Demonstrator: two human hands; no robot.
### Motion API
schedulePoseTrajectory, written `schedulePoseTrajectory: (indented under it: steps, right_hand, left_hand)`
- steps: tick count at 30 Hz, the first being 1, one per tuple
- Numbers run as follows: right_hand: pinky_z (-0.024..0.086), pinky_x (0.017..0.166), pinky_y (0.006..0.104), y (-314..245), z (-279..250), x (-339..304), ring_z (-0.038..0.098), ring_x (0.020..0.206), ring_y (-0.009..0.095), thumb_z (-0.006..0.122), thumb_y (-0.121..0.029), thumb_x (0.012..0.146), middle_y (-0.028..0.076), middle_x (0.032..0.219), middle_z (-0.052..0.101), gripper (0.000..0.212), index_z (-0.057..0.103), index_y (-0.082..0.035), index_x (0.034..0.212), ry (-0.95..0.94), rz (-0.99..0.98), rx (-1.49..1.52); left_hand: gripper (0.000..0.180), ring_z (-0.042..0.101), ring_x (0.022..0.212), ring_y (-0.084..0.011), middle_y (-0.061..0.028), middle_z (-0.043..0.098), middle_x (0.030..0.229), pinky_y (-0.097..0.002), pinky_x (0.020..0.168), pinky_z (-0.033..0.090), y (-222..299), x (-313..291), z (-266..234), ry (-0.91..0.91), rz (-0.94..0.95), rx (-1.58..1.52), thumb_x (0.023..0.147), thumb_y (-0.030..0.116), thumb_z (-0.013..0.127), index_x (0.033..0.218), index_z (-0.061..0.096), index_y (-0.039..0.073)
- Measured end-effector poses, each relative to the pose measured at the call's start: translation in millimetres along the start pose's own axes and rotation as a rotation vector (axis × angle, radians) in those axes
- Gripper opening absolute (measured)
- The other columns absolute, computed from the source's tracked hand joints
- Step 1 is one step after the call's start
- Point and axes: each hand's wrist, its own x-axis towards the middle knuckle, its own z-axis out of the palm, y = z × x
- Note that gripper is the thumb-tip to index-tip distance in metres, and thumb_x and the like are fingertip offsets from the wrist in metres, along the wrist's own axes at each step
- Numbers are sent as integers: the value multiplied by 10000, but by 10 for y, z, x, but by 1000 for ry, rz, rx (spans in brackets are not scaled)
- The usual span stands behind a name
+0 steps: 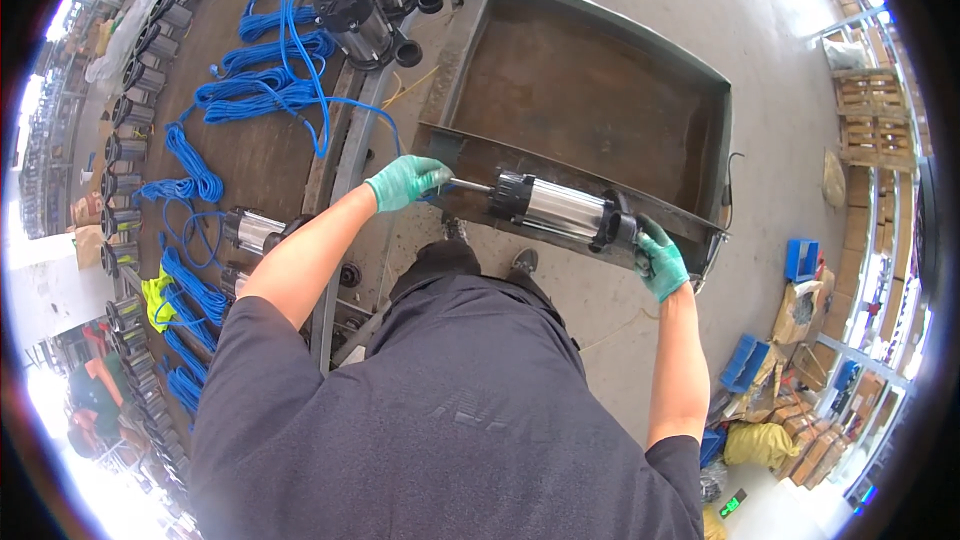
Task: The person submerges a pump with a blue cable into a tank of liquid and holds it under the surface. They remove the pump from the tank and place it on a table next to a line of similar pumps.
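Note:
A submersible pump [565,208] with a shiny steel body and black ends lies on its side across the near edge strip of a metal tray [600,6]. My right hand [660,258], in a green glove, is closed on the pump's black right end. My left hand [408,182], gloved in green too, has its fingers closed round a thin metal rod [472,185] that meets the pump's black left end. A blue cable [360,105] comes down to my left hand, where the glove hides part of it.
To the left, a bench [160,220] carries coiled blue cables [260,95], upright pumps [355,25] and another pump lying down [255,230]. A row of pumps lines its far-left side. Blue bins [745,362], a yellow sack [760,444] and wooden pallets [872,120] stand along the right.

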Motion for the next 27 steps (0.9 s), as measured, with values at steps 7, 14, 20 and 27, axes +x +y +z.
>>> schedulePoseTrajectory:
  steps: [7, 14, 20, 27]
  right_hand:
    - [548, 640, 306, 121, -290, 240, 661, 727, 177, 619, -82, 947, 27, 930, 698, 220, 692, -76, 1155, 22, 15, 206]
    - [578, 842, 340, -206, -30, -49, 682, 968, 185, 570, 84, 848, 71, 1187, 675, 571, 554, -61, 1400, -224, -67, -121]
    - [561, 863, 303, -86, -236, 170, 650, 923, 167, 628, 70, 853, 67, 1139, 677, 575, 533, -55, 1406, -243, -138, -742]
    - [501, 682, 311, 83, -236, 316, 604, 723, 125, 664, -33, 900, 75, 746, 654, 120, 700, -72, 1007, -68, -377, -1354]
  left_hand:
    - [324, 573, 620, -105, -3, 623, 760, -280, 573, 503, 244, 99, 146, 107, -535, -601, 1038, 324, 604, 1207, 678, 58]
    - [493, 638, 841, -107, -19, 696, 924, -265, 776, 539, -291, -35, 273, 195, -30, -136, 1022, 400, 625, 1354, 581, 39]
    - [273, 553, 613, -94, -10, 572, 748, -281, 604, 537, 236, 6, 183, 72, -537, -673, 1070, 312, 543, 1181, 573, 65]
    - [271, 502, 522, -114, -13, 547, 716, -306, 497, 498, 76, -122, 249, 160, -399, -642, 1072, 343, 528, 1030, 580, 80]
